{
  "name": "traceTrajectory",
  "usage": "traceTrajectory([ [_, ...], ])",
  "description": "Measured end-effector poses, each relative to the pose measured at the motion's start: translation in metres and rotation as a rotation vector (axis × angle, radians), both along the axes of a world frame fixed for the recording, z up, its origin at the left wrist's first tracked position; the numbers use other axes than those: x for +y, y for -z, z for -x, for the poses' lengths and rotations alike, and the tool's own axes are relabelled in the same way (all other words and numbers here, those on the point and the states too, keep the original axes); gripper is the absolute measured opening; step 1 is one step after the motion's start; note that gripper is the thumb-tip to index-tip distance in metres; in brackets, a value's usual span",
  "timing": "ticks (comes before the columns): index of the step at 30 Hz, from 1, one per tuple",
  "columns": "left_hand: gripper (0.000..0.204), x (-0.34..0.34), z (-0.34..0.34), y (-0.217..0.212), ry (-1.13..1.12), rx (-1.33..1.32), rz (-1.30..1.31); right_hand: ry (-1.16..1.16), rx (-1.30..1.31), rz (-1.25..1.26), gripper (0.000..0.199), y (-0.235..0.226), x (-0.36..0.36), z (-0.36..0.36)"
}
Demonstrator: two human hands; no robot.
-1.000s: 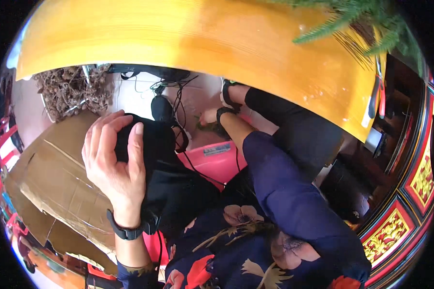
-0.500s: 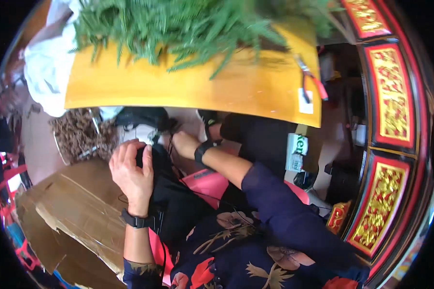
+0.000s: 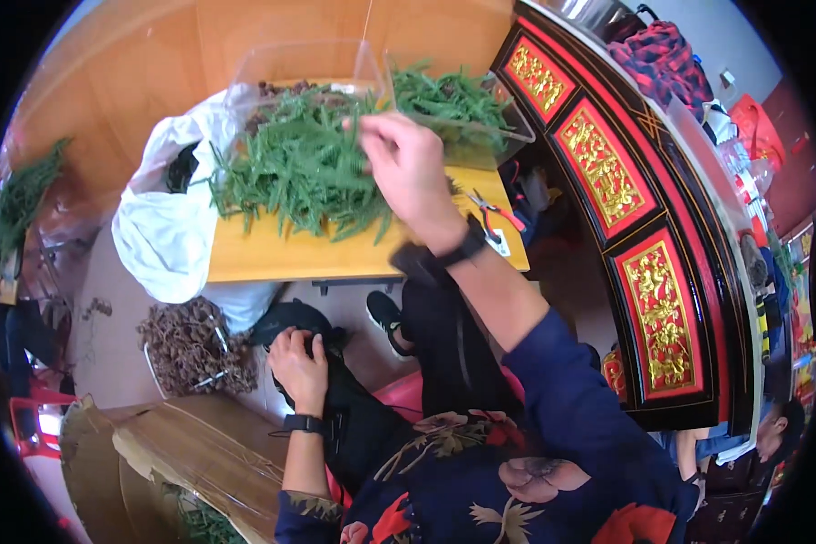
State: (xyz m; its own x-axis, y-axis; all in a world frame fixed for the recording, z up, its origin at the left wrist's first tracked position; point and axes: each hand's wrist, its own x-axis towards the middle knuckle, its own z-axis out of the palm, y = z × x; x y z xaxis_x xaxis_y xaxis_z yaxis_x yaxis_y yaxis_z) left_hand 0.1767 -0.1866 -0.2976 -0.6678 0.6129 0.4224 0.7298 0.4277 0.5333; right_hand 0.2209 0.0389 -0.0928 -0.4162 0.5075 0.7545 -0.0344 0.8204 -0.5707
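The right hand (image 3: 410, 172) is over the table (image 3: 276, 261), its thumb and fingers drawn toward one another at the edge of the green sprigs (image 3: 304, 172), which lie heaped at nine o'clock from it. The fingertips are blurred, so I cannot tell whether the grip is clenched on a sprig or bare. The left hand (image 3: 297, 364), at seven o'clock, rests released on the knee, fingers loosely bent, with nothing seen in it.

The step looks like picking from the heap. The sprigs seem tangled, so a light pinch near one stem's end should free a single piece more cleanly than a fistful would. Drawing it out slowly toward six o'clock would probably disturb its neighbours least. Bringing the left hand up to steady the pile should help too, since some sprigs lie close to the table's near edge and a hard tug could drop them.

Mind the pliers (image 3: 487, 208) at four o'clock, which appear just beside the forearm and could be swept off the table. Between one and two o'clock stands a clear plastic box (image 3: 477, 152) holding more greenery; the knuckles are best kept off its rim.
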Motion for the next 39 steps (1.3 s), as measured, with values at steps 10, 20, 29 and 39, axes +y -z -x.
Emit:
traceTrajectory([
  [10, 0.015, -0.01, 0.005, 0.004, -0.056, -0.124, 0.032, 0.372, -0.505, -0.134, 0.012, 0.089, 0.09, 0.102],
  [20, 0.016, -0.003, 0.004, 0.006, -0.042, -0.111, 0.041, 0.162, -0.351, -0.13, 0.014, 0.037, 0.087, 0.056],
  [29, 0.017, 0.015, -0.003, 0.001, -0.024, -0.129, 0.091, 0.177, -0.743, -0.372, 0.017, 0.038, 0.164, 0.082],
  [39, 0.015, 0.007, 0.001, 0.007, -0.067, -0.24, 0.051, 0.187, -0.302, -0.152, 0.015, 0.009, 0.156, -0.03],
])
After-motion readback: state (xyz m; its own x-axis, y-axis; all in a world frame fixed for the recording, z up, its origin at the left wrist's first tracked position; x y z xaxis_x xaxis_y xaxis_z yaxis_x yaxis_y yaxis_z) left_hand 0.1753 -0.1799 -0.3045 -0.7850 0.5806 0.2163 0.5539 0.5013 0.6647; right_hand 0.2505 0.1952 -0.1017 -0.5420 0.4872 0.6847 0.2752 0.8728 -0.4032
